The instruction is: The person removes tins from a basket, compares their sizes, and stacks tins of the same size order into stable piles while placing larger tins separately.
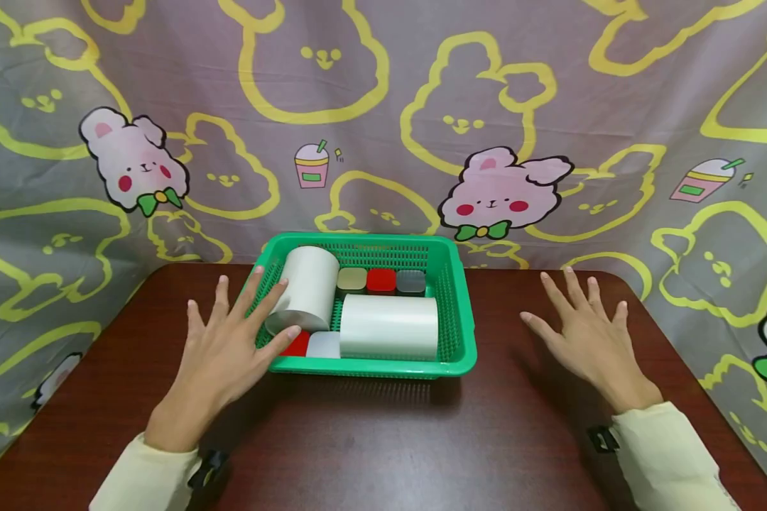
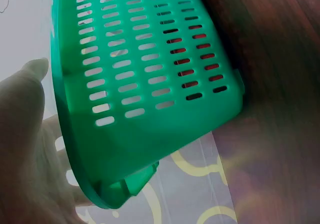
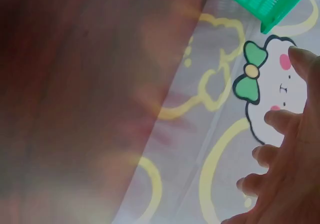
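Observation:
A green plastic basket [image 1: 463, 319] with slotted sides stands on the table. Two white rolls lie in it: one roll [image 1: 309, 284] slants at the left, the other roll [image 1: 388, 326] lies crosswise at the front right. Beside them are small square-topped containers, with beige [image 1: 352, 278], red [image 1: 381, 279] and grey [image 1: 412, 281] tops at the back, and red and white ones at the front left. My left hand [image 1: 226, 351] is spread over the basket's left edge, fingers straight and holding nothing. To the right of the basket, my right hand [image 1: 591, 341] hovers above the table, fingers spread.
The dark reddish-brown table [image 1: 383, 440] has rounded far corners. A grey-pink curtain [image 1: 371, 142] printed with yellow outlines and cartoon rabbits hangs right behind the table and along both sides. The basket sits near the far edge.

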### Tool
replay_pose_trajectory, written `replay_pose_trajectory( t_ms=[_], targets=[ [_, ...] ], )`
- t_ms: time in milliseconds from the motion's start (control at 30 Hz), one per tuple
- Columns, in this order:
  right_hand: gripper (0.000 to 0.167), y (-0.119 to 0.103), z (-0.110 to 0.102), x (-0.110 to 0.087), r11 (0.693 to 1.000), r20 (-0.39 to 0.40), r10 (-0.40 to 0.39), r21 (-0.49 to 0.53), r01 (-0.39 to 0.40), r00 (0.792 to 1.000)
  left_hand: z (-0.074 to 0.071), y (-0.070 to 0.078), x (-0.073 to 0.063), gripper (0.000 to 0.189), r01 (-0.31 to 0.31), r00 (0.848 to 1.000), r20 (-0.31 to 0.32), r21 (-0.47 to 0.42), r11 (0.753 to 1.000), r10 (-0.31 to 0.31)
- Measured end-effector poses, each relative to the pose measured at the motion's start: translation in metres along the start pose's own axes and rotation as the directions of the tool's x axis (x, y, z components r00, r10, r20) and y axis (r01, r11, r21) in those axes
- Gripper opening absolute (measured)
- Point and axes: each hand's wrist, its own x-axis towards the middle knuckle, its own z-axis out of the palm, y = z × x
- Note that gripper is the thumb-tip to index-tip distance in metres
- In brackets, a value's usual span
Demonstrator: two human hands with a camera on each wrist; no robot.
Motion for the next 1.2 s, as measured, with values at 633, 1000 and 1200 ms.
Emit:
replay_pose_trajectory(
  t_ms=[633,1000,1200],
  targets=[
    [0.083,-0.057,-0.031,0.033,0.981,0.044,-0.145,0.138,0.137,0.989,0.011,0.029,-0.024,0.071,-0.11,0.986,-0.114,0.093,0.99,0.121],
    [0.078,-0.089,-0.037,0.051,0.949,0.067,-0.252,0.212,0.233,0.965,0.026,0.054,-0.037,0.064,-0.166,0.974,-0.131,0.124,0.978,0.183],
    [0.079,-0.106,-0.033,0.066,0.923,0.075,-0.323,0.247,0.296,0.944,0.031,0.06,-0.04,0.062,-0.164,0.972,-0.15,0.118,0.979,0.18]
  ],
)
